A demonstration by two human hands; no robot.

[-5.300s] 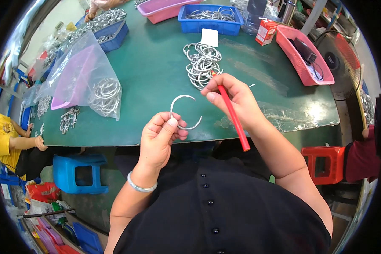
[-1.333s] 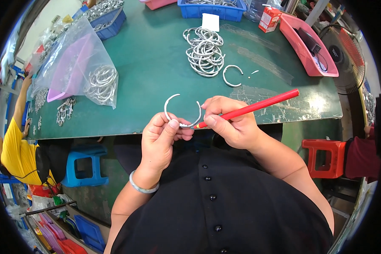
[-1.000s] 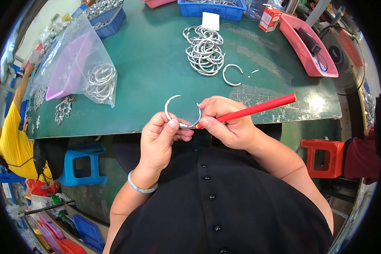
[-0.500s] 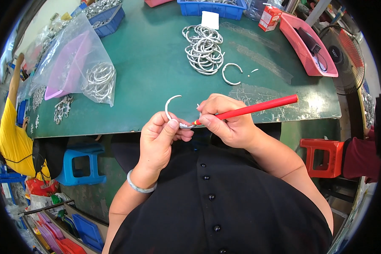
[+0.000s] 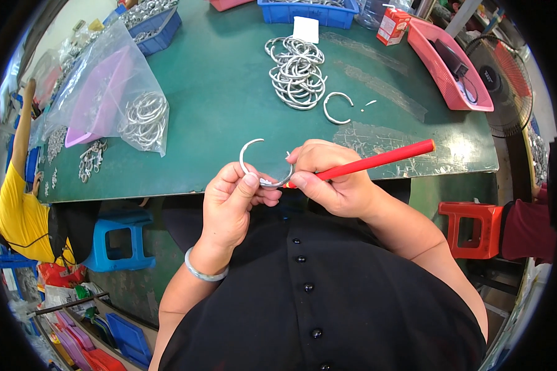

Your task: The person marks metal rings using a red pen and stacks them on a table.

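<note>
My left hand (image 5: 232, 198) pinches an open silver bangle (image 5: 244, 151) between thumb and fingers, just off the table's near edge. Small white bits lie on the bangle's lower curve. In my right hand (image 5: 331, 176) is a slim red pen-like tool (image 5: 384, 157), its yellow-banded tip end close to that curve; the exact point of contact is too small to tell. The bangle's right end rises beside my right fingertips. Farther off, another open bangle (image 5: 328, 114) lies alone, near a pile of silver bangles (image 5: 297, 77).
On the green table (image 5: 216, 80), a clear plastic bag (image 5: 145, 68) with bangles overlaps a pink basket (image 5: 96, 105) at left. A blue bin (image 5: 309, 13) stands at the back. Right are a red drink carton (image 5: 393, 26), a pink basket (image 5: 445, 77) and a fan (image 5: 501, 80). Another person (image 5: 21, 210) works at left.
The red tool's tip has shifted slightly right along the bangle, so more of the lower curve shows. My left hand keeps its hold, nearly still.
</note>
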